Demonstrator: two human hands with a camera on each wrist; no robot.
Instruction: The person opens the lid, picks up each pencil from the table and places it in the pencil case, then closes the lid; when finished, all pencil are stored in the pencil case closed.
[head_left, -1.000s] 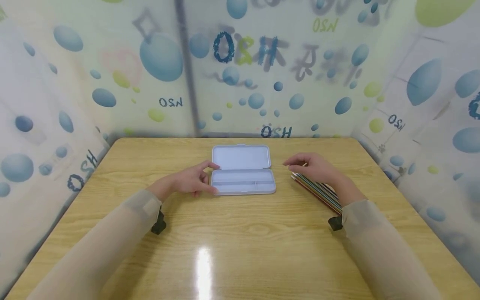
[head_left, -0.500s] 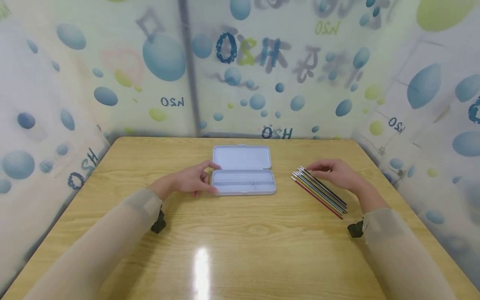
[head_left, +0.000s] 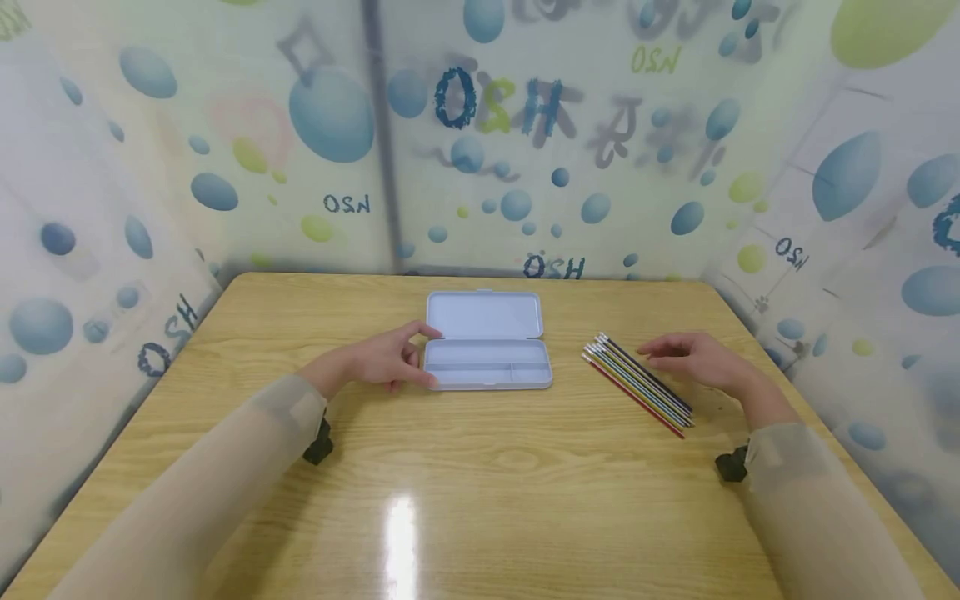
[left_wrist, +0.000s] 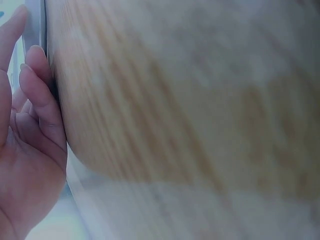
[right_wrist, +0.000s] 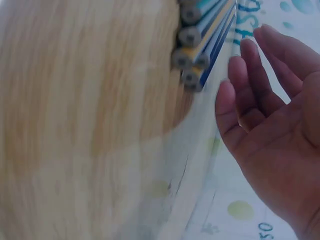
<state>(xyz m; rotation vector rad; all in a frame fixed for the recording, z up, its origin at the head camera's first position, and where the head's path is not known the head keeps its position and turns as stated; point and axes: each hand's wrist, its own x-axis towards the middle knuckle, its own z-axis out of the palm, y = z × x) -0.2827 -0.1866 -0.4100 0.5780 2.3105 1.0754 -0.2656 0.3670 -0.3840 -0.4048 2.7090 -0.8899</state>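
Observation:
A pale blue pencil case (head_left: pixel 487 386) lies with its lid (head_left: pixel 483 314) folded back on the table; inside it dividers form a long compartment and smaller ones. My left hand (head_left: pixel 378 361) holds the case at its left end, thumb at the front corner and forefinger near the hinge. To the right, several pencils (head_left: pixel 637 382) in different colours lie side by side, slanted, eraser ends toward the case. My right hand (head_left: pixel 697 362) is just right of them, fingers loosely bent and holding nothing. The right wrist view shows the pencils' (right_wrist: pixel 191 37) end faces apart from the fingertips (right_wrist: pixel 226 90).
The wooden table (head_left: pixel 480 467) has a bright light reflection (head_left: pixel 401 542) near its front. Printed curtains or sheets (head_left: pixel 480 208) with blue and green spots surround its back and sides. Each wrist bears a small dark camera (head_left: pixel 318 442).
My right hand has moved rightward from above the pencils' eraser ends to beside them, uncovering the bundle. My left hand and the case have stayed in place.

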